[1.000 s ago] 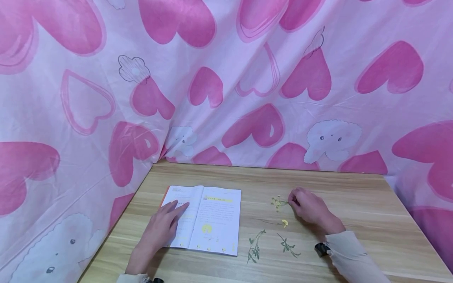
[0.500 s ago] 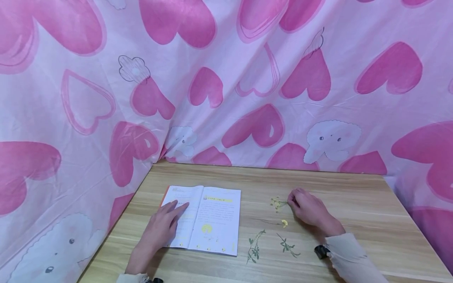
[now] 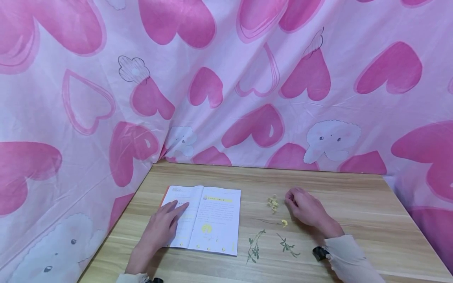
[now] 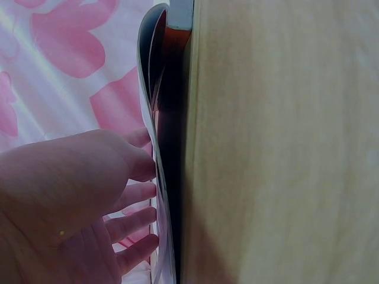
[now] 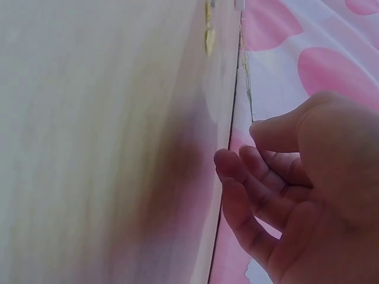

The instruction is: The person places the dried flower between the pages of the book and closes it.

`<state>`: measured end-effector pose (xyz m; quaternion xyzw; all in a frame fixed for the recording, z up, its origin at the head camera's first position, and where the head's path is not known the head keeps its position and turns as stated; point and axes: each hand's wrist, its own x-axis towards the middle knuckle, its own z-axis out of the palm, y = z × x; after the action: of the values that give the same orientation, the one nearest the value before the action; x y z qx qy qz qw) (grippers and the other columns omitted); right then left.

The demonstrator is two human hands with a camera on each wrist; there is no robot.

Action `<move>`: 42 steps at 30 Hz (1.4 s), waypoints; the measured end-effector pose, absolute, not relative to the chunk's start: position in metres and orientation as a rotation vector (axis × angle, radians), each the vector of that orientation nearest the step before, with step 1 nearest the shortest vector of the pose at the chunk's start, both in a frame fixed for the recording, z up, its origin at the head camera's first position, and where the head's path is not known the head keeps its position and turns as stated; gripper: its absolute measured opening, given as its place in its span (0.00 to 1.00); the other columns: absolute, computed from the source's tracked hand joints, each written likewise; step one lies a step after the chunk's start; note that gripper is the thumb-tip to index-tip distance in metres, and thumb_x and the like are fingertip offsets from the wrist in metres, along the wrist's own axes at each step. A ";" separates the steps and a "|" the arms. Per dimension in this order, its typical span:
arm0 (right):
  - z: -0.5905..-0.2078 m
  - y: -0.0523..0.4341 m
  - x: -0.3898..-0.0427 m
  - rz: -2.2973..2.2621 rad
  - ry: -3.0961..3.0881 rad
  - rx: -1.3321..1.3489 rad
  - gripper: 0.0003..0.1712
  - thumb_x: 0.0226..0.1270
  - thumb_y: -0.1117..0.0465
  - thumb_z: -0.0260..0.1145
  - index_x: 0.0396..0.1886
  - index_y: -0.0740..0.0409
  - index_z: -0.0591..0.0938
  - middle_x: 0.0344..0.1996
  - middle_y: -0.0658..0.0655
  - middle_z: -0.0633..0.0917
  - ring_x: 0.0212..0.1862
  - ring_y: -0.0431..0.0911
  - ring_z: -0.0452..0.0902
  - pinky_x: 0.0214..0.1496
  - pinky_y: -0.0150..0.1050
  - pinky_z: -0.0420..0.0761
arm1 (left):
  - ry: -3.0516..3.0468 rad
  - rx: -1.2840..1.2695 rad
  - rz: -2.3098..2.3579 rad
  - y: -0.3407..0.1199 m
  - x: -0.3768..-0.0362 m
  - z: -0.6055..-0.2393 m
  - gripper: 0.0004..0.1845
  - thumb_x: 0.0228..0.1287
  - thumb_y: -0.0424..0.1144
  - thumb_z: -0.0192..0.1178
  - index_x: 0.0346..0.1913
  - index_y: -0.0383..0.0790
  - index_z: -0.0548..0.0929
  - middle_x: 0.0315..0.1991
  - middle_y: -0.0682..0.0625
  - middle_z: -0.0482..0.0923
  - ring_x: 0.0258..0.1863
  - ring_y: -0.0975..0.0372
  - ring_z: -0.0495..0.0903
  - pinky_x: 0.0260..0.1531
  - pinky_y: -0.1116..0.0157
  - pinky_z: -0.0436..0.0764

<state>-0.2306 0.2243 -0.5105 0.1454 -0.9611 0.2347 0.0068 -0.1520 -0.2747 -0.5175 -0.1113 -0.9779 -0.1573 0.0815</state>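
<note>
In the head view, my left hand lies on the left page of an open book, fingers spread and fairly straight. The left wrist view shows those fingertips against the page, with the book's curved edge rising beyond. On the right, my right hand pinches the thin stem of a small yellow flower sprig between thumb and finger. That stem runs up from the fingertips in the right wrist view. A single yellow flower on a long stem lies just below the sprig.
Two green leafy sprigs, one longer and one shorter, lie right of the book on the wooden table. A pink heart-patterned cloth hangs behind and along the sides. Dark bands sit at both wrists.
My right hand has shifted slightly left with the flower sprig, whose blossoms have turned and moved left. The left hand and the book have stayed in place.
</note>
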 end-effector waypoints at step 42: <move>-0.495 0.115 -0.207 0.910 -2.857 0.563 0.02 0.78 0.59 0.69 0.46 0.48 0.84 0.38 0.41 0.79 0.36 0.34 0.74 0.39 0.31 0.78 | -2.951 -0.283 -0.479 -0.272 -0.153 -0.515 0.29 0.75 0.31 0.62 0.74 0.57 0.81 0.74 0.36 0.78 0.74 0.38 0.75 0.63 0.27 0.76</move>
<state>-0.2073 0.1149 -0.4955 0.1844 -0.9355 0.2980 0.0451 -0.1532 -0.2722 -0.5149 -0.0941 -0.9803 -0.1591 0.0694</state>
